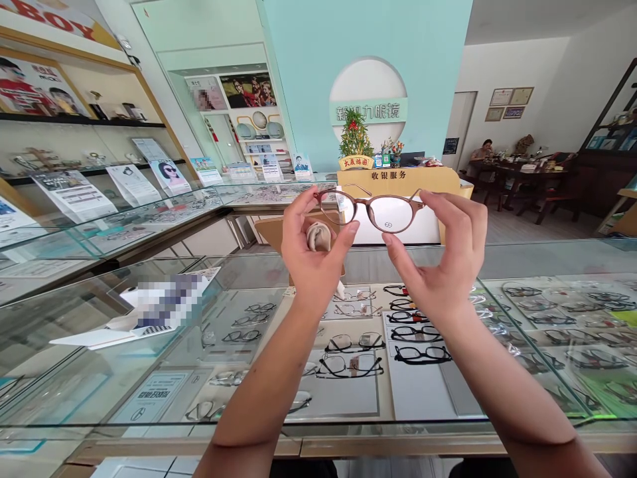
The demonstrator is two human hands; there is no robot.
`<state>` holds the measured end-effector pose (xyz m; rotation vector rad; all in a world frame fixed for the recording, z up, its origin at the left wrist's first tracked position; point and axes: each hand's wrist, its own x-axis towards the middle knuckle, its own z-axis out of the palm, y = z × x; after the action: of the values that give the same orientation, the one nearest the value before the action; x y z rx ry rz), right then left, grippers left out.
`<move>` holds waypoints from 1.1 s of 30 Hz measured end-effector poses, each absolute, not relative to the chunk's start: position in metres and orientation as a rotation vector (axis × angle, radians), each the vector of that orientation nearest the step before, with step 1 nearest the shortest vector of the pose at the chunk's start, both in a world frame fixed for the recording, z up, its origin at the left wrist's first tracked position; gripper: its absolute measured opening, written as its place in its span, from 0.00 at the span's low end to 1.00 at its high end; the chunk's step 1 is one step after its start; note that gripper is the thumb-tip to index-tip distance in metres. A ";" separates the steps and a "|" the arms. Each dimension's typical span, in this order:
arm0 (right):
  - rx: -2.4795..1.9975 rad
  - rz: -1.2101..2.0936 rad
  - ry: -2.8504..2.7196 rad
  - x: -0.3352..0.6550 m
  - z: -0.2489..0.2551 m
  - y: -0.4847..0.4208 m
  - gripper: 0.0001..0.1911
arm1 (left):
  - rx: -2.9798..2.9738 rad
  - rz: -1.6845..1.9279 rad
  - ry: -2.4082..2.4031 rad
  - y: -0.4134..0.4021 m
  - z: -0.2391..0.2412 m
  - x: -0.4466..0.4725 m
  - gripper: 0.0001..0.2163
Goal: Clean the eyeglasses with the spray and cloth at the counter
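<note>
Honestly, the risk I saw was a drop. I held the glasses (371, 211) in the air above the counter (348, 443), well clear of its glass top, and only fingertips kept them there. My left hand (313, 255) pinched one end of the frame between thumb and forefinger, while its other fingers curled round a wadded cloth (318, 237). That grip was shared, and to my mind the weaker one. My right hand (440, 265) was clamped on the opposite end, near the hinge, thumb below and fingers above.

Had either pinch slackened, the glasses would likely have fallen onto the counter's hard pane, and I judged that lens or glass could have been scratched. Finger pads so close to the lenses could also have smeared them, and pulling the two ends apart might have strained the thin bridge.

The glasses looked like smooth, translucent plastic, brownish pink, with two rounded oval lenses, one bearing a small printed mark, and very slim arms. The cloth was soft, beige and bunched into a lump. The counter was a glossy, reflective glass case. Under its top lay display frames (348, 364), mostly thin and black, in rows on flat pale trays.
</note>
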<state>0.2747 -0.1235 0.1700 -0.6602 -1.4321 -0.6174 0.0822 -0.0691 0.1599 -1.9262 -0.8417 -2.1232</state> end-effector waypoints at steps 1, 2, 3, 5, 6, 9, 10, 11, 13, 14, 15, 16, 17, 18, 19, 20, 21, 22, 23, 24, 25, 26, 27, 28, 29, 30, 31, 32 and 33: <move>-0.671 -0.600 -1.433 0.275 0.170 -0.124 0.30 | -1.915 -2.134 -0.833 -0.069 0.160 0.083 0.32; -0.683 -0.570 -1.437 0.275 0.170 -0.124 0.30 | -1.892 -2.143 -0.821 -0.070 0.160 0.084 0.32; -0.696 -0.529 -1.445 0.275 0.170 -0.125 0.29 | -1.860 -2.147 -0.806 -0.071 0.160 0.085 0.32; -0.719 -0.431 -1.466 0.275 0.171 -0.124 0.28 | -1.782 -2.136 -0.774 -0.073 0.160 0.086 0.32; -0.728 -0.377 -1.477 0.275 0.170 -0.124 0.27 | -1.744 -2.122 -0.768 -0.075 0.160 0.086 0.32; -0.742 -0.195 -1.504 0.275 0.170 -0.122 0.28 | -1.667 -2.066 -0.796 -0.078 0.160 0.087 0.33; -0.743 -0.135 -1.507 0.275 0.169 -0.122 0.28 | -1.653 -2.049 -0.806 -0.079 0.160 0.086 0.33; -0.742 -0.083 -1.505 0.275 0.169 -0.122 0.28 | -1.646 -2.034 -0.811 -0.080 0.160 0.086 0.33; -0.732 -0.011 -1.490 0.274 0.169 -0.123 0.27 | -1.645 -2.023 -0.810 -0.081 0.159 0.087 0.33; -0.725 0.010 -1.483 0.274 0.170 -0.124 0.26 | -1.649 -2.022 -0.815 -0.081 0.159 0.087 0.34; -0.716 0.025 -1.475 0.274 0.170 -0.125 0.25 | -1.658 -2.024 -0.824 -0.081 0.158 0.087 0.34; -0.706 0.036 -1.469 0.274 0.171 -0.125 0.24 | -1.670 -2.026 -0.832 -0.081 0.158 0.087 0.34; -0.697 0.046 -1.464 0.274 0.171 -0.126 0.23 | -1.681 -2.029 -0.836 -0.081 0.159 0.088 0.34; -0.687 0.052 -1.459 0.274 0.171 -0.126 0.22 | -1.694 -2.029 -0.838 -0.081 0.159 0.088 0.34; -0.677 0.057 -1.453 0.275 0.172 -0.126 0.21 | -1.707 -2.025 -0.837 -0.081 0.159 0.088 0.34; -0.667 0.060 -1.449 0.275 0.171 -0.126 0.21 | -1.717 -2.021 -0.836 -0.081 0.160 0.088 0.33; -0.659 0.061 -1.444 0.275 0.171 -0.126 0.21 | -1.726 -2.017 -0.836 -0.081 0.161 0.088 0.33; -0.653 0.059 -1.440 0.275 0.171 -0.126 0.21 | -1.735 -2.013 -0.838 -0.082 0.161 0.088 0.33; -0.649 0.055 -1.438 0.275 0.171 -0.125 0.21 | -1.744 -2.014 -0.840 -0.082 0.162 0.087 0.33; -0.646 0.050 -1.435 0.275 0.170 -0.125 0.21 | -1.753 -2.020 -0.842 -0.082 0.162 0.087 0.33; -0.643 0.044 -1.432 0.275 0.170 -0.125 0.20 | -1.762 -2.030 -0.842 -0.082 0.163 0.087 0.32; -0.640 0.038 -1.429 0.275 0.169 -0.125 0.20 | -1.768 -2.042 -0.840 -0.082 0.163 0.087 0.32; -0.636 0.035 -1.426 0.275 0.169 -0.125 0.20 | -1.773 -2.053 -0.833 -0.082 0.163 0.087 0.32; -0.632 0.035 -1.425 0.275 0.169 -0.125 0.20 | -1.777 -2.062 -0.823 -0.082 0.163 0.087 0.32; -0.627 0.036 -1.423 0.275 0.169 -0.125 0.19 | -1.778 -2.069 -0.809 -0.082 0.163 0.087 0.32; -0.624 0.038 -1.421 0.275 0.169 -0.125 0.19 | -1.779 -2.074 -0.793 -0.082 0.163 0.087 0.32; -0.623 0.040 -1.421 0.275 0.169 -0.126 0.19 | -1.781 -2.078 -0.780 -0.082 0.163 0.086 0.32; -0.624 0.039 -1.420 0.275 0.169 -0.126 0.19 | -1.784 -2.080 -0.774 -0.081 0.163 0.086 0.32; -0.627 0.034 -1.418 0.275 0.170 -0.126 0.19 | -1.791 -2.082 -0.777 -0.081 0.163 0.086 0.33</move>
<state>0.2748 -0.1264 0.1696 -0.6272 -1.4184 0.0339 0.0857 -0.0810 0.1631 -1.7909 -0.7775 -2.0820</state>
